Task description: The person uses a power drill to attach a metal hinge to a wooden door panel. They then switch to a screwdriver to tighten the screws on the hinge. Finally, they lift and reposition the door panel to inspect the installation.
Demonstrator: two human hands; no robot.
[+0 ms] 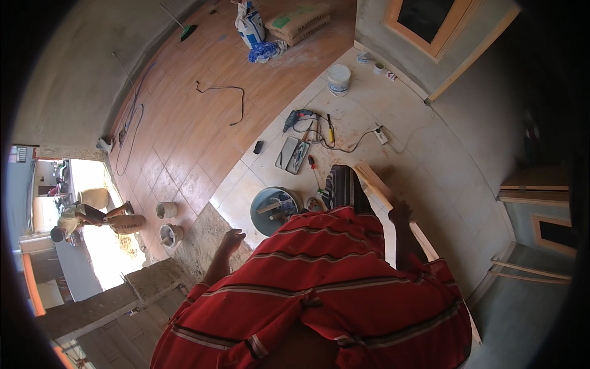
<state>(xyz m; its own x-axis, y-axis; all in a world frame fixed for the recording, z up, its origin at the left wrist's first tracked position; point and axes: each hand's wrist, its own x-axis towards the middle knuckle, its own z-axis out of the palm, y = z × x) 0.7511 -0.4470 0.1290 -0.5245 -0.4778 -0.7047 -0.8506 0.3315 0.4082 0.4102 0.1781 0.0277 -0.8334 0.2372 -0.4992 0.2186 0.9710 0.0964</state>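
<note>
My left hand (231,240) hangs in the air left of my red striped shirt, fingers loosely bent and somewhat apart, with nothing visible in it. To its right stands a dark round bucket (253,212) holding several hand tools. My right hand (401,213) is closed on a long pale wooden board (376,188), which runs down along my right side; my arm and shirt hide part of it. Beyond the board's far end is a dark striped shoe or foot (335,184). A screwdriver (313,163) with a red and black handle lies on the tiles near it.
Farther off lie an open tool case (291,154), a corded drill (296,119) and a power strip (381,134). A white bucket (338,80) and stacked sacks (298,23) stand beyond. Buckets (170,234) stand at left, near another person (77,220). Cables cross the floor.
</note>
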